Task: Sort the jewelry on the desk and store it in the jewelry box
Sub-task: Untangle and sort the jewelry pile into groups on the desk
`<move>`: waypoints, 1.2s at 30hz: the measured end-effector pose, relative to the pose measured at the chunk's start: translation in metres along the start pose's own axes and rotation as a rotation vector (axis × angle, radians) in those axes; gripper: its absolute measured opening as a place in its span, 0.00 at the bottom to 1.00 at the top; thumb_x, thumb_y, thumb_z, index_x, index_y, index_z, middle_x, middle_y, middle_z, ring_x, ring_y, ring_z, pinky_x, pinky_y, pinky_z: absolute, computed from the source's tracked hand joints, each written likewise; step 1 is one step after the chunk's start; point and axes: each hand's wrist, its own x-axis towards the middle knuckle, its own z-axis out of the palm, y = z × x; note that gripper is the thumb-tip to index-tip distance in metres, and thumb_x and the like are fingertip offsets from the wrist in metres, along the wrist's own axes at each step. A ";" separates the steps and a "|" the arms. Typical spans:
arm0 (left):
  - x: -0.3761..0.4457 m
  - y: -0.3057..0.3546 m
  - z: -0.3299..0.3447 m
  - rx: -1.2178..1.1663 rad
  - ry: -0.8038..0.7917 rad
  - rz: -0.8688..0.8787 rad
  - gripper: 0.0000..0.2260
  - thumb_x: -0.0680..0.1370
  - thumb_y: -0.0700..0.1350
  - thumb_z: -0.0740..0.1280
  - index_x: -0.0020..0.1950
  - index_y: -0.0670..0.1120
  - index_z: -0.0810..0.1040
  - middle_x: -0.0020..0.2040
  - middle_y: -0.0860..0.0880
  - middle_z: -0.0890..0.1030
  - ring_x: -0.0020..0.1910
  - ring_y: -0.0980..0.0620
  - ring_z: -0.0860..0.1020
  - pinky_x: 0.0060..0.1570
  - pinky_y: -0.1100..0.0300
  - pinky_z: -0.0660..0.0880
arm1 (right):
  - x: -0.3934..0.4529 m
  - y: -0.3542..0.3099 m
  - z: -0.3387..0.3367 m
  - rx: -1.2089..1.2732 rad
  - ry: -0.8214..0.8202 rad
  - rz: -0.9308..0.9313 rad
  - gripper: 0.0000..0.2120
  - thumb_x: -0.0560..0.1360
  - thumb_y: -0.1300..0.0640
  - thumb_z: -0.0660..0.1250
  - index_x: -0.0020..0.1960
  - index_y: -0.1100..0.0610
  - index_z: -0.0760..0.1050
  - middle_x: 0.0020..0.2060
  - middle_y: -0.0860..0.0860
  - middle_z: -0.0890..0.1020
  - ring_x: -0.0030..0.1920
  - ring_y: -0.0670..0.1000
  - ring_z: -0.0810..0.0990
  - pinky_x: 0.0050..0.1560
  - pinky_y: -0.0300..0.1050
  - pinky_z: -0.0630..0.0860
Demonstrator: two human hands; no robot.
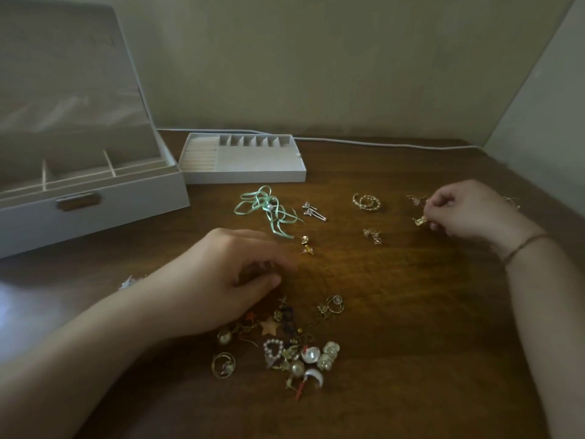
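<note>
Pairing goes best if the right hand [468,210], pinching a small gold earring [419,220] at its fingertips, sets it beside its match while the left hand [231,274], loosely curled and seemingly empty, hovers above the unsorted pile [285,343] near the open jewelry box [95,198].

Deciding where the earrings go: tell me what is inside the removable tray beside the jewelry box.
The tray shows a ribbed ring-roll section on its left, a row of small divided slots along the back and a flat open area; no jewelry shows. Its front wall hides the nearest floor.

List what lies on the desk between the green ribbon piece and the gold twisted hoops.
In the head view, one pair of silver drop earrings lies between the green ribbon piece and the gold twisted hoops; the rest is bare desk.
</note>
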 end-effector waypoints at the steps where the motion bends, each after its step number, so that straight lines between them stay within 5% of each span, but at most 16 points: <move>1: 0.000 -0.001 0.000 0.017 -0.019 0.021 0.11 0.77 0.45 0.69 0.57 0.58 0.81 0.52 0.63 0.80 0.54 0.61 0.79 0.51 0.62 0.79 | -0.001 -0.002 0.001 -0.054 -0.017 -0.003 0.05 0.76 0.57 0.68 0.41 0.52 0.80 0.38 0.50 0.84 0.39 0.50 0.81 0.35 0.42 0.75; 4: 0.000 -0.002 -0.002 0.038 -0.096 0.061 0.11 0.77 0.46 0.70 0.59 0.56 0.81 0.53 0.63 0.80 0.57 0.62 0.77 0.55 0.61 0.77 | -0.003 -0.009 0.000 -0.205 -0.090 -0.038 0.01 0.75 0.54 0.69 0.45 0.50 0.79 0.44 0.49 0.81 0.43 0.48 0.78 0.36 0.42 0.72; 7: 0.000 -0.003 -0.003 0.051 -0.180 0.098 0.12 0.77 0.47 0.70 0.60 0.57 0.80 0.55 0.63 0.79 0.59 0.61 0.76 0.58 0.60 0.76 | -0.010 -0.015 -0.003 -0.354 -0.156 -0.052 0.11 0.75 0.49 0.70 0.56 0.47 0.76 0.43 0.47 0.78 0.43 0.46 0.76 0.42 0.43 0.72; 11: -0.001 -0.004 -0.006 0.046 -0.216 0.113 0.11 0.77 0.46 0.71 0.58 0.57 0.82 0.55 0.63 0.79 0.59 0.60 0.76 0.57 0.62 0.75 | -0.035 -0.031 -0.007 -0.482 0.010 -0.332 0.11 0.73 0.46 0.70 0.55 0.40 0.77 0.42 0.42 0.78 0.47 0.48 0.76 0.48 0.49 0.77; 16: -0.003 -0.010 -0.014 0.030 -0.262 0.084 0.09 0.75 0.44 0.73 0.52 0.57 0.84 0.53 0.62 0.79 0.58 0.62 0.76 0.56 0.66 0.75 | -0.082 -0.075 0.017 -0.276 -0.479 -0.691 0.12 0.69 0.43 0.70 0.52 0.33 0.76 0.44 0.36 0.77 0.47 0.34 0.73 0.40 0.34 0.70; 22: -0.006 -0.011 -0.030 0.027 -0.323 0.029 0.11 0.75 0.42 0.72 0.53 0.57 0.83 0.55 0.61 0.80 0.60 0.59 0.76 0.57 0.63 0.74 | -0.084 -0.075 0.032 -0.317 -0.577 -0.744 0.13 0.70 0.42 0.71 0.53 0.31 0.74 0.45 0.34 0.75 0.47 0.36 0.74 0.43 0.42 0.75; 26: -0.011 -0.020 -0.050 0.032 -0.128 -0.063 0.16 0.73 0.41 0.66 0.55 0.56 0.83 0.53 0.61 0.81 0.55 0.61 0.79 0.51 0.67 0.75 | -0.085 -0.076 0.035 -0.337 -0.635 -0.747 0.10 0.71 0.43 0.69 0.50 0.31 0.72 0.47 0.32 0.74 0.47 0.38 0.74 0.48 0.46 0.77; 29: -0.015 -0.029 -0.061 0.125 -0.061 -0.169 0.17 0.73 0.37 0.65 0.54 0.56 0.82 0.49 0.64 0.80 0.50 0.65 0.79 0.46 0.75 0.71 | -0.084 -0.075 0.035 -0.307 -0.599 -0.766 0.09 0.71 0.44 0.70 0.47 0.34 0.72 0.47 0.33 0.75 0.46 0.39 0.76 0.44 0.45 0.78; 33: -0.021 -0.037 -0.072 0.212 -0.127 -0.270 0.18 0.74 0.36 0.66 0.51 0.60 0.82 0.45 0.63 0.81 0.47 0.62 0.79 0.43 0.66 0.72 | -0.080 -0.074 0.034 -0.115 -0.465 -0.807 0.13 0.68 0.48 0.72 0.47 0.34 0.73 0.44 0.35 0.79 0.44 0.39 0.79 0.42 0.36 0.76; 36: -0.026 -0.039 -0.080 0.123 -0.212 -0.356 0.15 0.75 0.39 0.70 0.52 0.60 0.82 0.44 0.63 0.83 0.45 0.63 0.81 0.45 0.64 0.75 | -0.082 -0.075 0.037 0.063 -0.379 -0.862 0.10 0.68 0.41 0.70 0.48 0.32 0.74 0.37 0.38 0.82 0.38 0.43 0.81 0.34 0.39 0.78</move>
